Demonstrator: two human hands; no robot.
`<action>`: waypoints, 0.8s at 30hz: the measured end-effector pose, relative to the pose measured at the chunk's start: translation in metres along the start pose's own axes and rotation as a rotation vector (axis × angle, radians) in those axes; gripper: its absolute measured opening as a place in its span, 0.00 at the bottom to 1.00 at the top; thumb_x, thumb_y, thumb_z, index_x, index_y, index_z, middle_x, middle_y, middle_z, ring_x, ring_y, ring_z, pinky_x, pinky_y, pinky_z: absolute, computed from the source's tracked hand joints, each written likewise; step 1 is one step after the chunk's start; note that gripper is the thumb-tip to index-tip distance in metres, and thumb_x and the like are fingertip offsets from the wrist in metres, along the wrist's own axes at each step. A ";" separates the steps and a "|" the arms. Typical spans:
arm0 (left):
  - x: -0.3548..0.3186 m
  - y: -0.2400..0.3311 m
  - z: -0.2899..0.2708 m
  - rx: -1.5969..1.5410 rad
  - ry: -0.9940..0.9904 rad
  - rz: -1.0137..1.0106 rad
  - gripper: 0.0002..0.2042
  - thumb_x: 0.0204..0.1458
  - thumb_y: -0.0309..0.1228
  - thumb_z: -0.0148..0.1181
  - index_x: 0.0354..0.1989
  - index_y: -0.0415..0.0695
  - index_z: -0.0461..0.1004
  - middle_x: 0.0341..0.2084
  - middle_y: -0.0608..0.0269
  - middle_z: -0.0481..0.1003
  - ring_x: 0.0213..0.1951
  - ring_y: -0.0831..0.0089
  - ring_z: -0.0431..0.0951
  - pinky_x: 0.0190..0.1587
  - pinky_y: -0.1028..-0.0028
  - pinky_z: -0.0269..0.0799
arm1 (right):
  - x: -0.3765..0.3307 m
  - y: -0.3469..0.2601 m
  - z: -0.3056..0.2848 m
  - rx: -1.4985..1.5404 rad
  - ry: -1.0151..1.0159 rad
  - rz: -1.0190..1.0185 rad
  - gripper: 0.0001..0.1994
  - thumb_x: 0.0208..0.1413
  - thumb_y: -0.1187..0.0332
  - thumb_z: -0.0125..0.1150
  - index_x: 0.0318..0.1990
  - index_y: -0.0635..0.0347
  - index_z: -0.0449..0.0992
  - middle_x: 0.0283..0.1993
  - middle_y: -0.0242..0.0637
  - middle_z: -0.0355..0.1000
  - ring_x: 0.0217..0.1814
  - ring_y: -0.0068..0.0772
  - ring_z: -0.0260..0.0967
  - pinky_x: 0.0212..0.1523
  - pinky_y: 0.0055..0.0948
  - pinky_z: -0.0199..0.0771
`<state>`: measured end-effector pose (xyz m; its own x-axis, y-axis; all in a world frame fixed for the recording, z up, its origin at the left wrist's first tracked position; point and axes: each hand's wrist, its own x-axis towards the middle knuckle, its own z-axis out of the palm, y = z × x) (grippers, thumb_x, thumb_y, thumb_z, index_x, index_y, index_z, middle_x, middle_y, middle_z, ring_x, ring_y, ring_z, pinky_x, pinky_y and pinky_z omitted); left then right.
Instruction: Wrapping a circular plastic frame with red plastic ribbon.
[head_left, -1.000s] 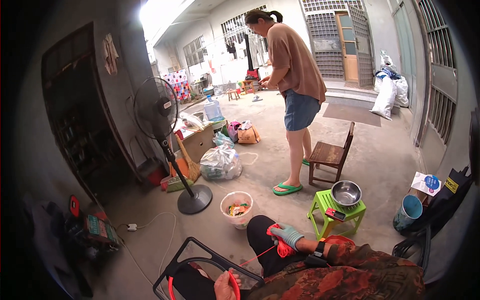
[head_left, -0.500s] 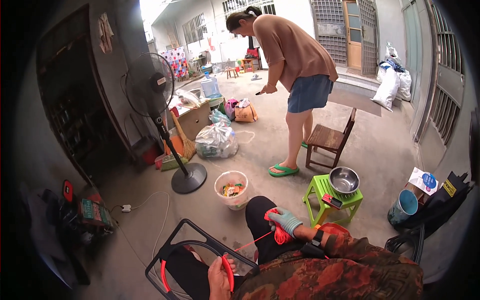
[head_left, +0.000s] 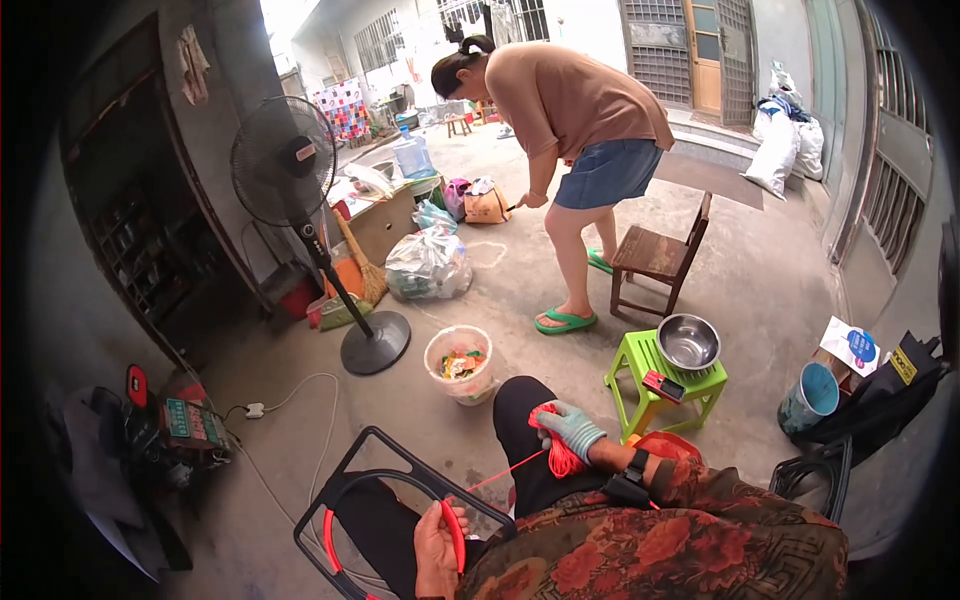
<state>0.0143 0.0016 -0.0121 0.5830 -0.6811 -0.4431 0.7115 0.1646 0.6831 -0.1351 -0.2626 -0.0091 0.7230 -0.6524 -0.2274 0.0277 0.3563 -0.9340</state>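
Observation:
My bare left hand point(head_left: 432, 550) is closed around a red section of the curved bar on a black metal frame point(head_left: 345, 462), which lies over my lap. Another stretch of that bar, to the left, is red too. In a pale, striped-cuff glove, my right hand point(head_left: 573, 430) grips a bundle of red cord point(head_left: 565, 460) above my right knee. From the bundle a single strand runs taut, down and left, to the frame beside my left hand. My left fingertips are partly hidden behind the bar.
A person point(head_left: 580, 100) in a brown top bends forward ahead, with a thin dark object in hand. A wooden chair point(head_left: 655, 250), a green stool point(head_left: 637, 352) with a steel bowl point(head_left: 688, 343), a bucket of scraps point(head_left: 458, 345) and a standing fan point(head_left: 375, 343) surround me.
The other person has bent lower and reached further down toward the orange bag. My view has shifted slightly; both my hands keep their grips, and the strand stays stretched between them.

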 end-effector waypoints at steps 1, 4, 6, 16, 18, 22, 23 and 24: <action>0.001 0.000 0.001 -0.002 0.004 0.005 0.12 0.55 0.35 0.52 0.38 0.38 0.71 0.23 0.57 0.75 0.21 0.70 0.74 0.24 0.73 0.71 | 0.000 0.000 -0.002 0.002 0.003 0.004 0.11 0.55 0.61 0.55 0.38 0.60 0.69 0.25 0.34 0.68 0.21 0.25 0.67 0.24 0.22 0.70; 0.002 0.001 0.003 -0.005 0.011 0.007 0.12 0.55 0.35 0.52 0.37 0.37 0.71 0.23 0.56 0.75 0.21 0.70 0.74 0.24 0.73 0.71 | 0.001 0.002 -0.005 0.061 0.004 -0.011 0.11 0.54 0.62 0.57 0.38 0.60 0.69 0.24 0.33 0.68 0.21 0.24 0.67 0.25 0.23 0.71; 0.001 0.001 0.004 -0.006 0.011 0.007 0.12 0.55 0.35 0.53 0.37 0.37 0.71 0.22 0.57 0.75 0.21 0.70 0.74 0.24 0.73 0.71 | 0.000 0.003 -0.006 0.064 0.001 -0.012 0.11 0.54 0.63 0.56 0.38 0.61 0.69 0.24 0.33 0.68 0.21 0.24 0.67 0.25 0.23 0.71; 0.001 0.001 0.006 -0.006 0.024 -0.013 0.11 0.53 0.35 0.55 0.36 0.38 0.72 0.22 0.57 0.74 0.20 0.70 0.74 0.23 0.74 0.70 | -0.007 -0.008 -0.003 0.041 0.022 0.019 0.11 0.54 0.63 0.56 0.38 0.61 0.69 0.25 0.33 0.68 0.21 0.24 0.67 0.24 0.23 0.70; 0.003 0.001 0.006 0.003 0.025 -0.028 0.12 0.53 0.35 0.55 0.36 0.38 0.72 0.22 0.57 0.74 0.20 0.70 0.74 0.22 0.74 0.70 | -0.007 -0.007 -0.005 0.046 0.033 0.023 0.11 0.54 0.62 0.56 0.38 0.61 0.69 0.25 0.33 0.68 0.21 0.24 0.67 0.24 0.23 0.70; 0.008 0.000 0.001 0.006 0.047 -0.022 0.12 0.54 0.36 0.54 0.36 0.38 0.72 0.21 0.58 0.74 0.19 0.71 0.73 0.21 0.74 0.70 | -0.005 -0.005 -0.007 0.040 0.039 0.020 0.12 0.54 0.62 0.56 0.39 0.60 0.69 0.26 0.33 0.68 0.23 0.23 0.66 0.25 0.23 0.71; 0.008 -0.001 0.002 0.008 0.059 -0.012 0.12 0.54 0.36 0.53 0.36 0.39 0.73 0.21 0.58 0.74 0.19 0.71 0.73 0.21 0.74 0.70 | -0.005 -0.007 -0.007 0.029 0.025 0.024 0.12 0.55 0.62 0.56 0.39 0.61 0.69 0.27 0.33 0.68 0.23 0.23 0.66 0.25 0.23 0.72; 0.005 0.001 0.007 0.027 0.086 0.006 0.12 0.54 0.36 0.53 0.36 0.39 0.73 0.21 0.58 0.74 0.19 0.72 0.73 0.21 0.75 0.70 | -0.005 -0.008 -0.006 0.033 0.025 0.018 0.12 0.55 0.62 0.56 0.39 0.61 0.69 0.27 0.33 0.67 0.24 0.23 0.66 0.26 0.23 0.72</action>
<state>0.0152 -0.0066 -0.0102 0.6198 -0.6161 -0.4861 0.6974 0.1484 0.7011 -0.1432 -0.2663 -0.0023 0.7062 -0.6618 -0.2514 0.0376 0.3896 -0.9202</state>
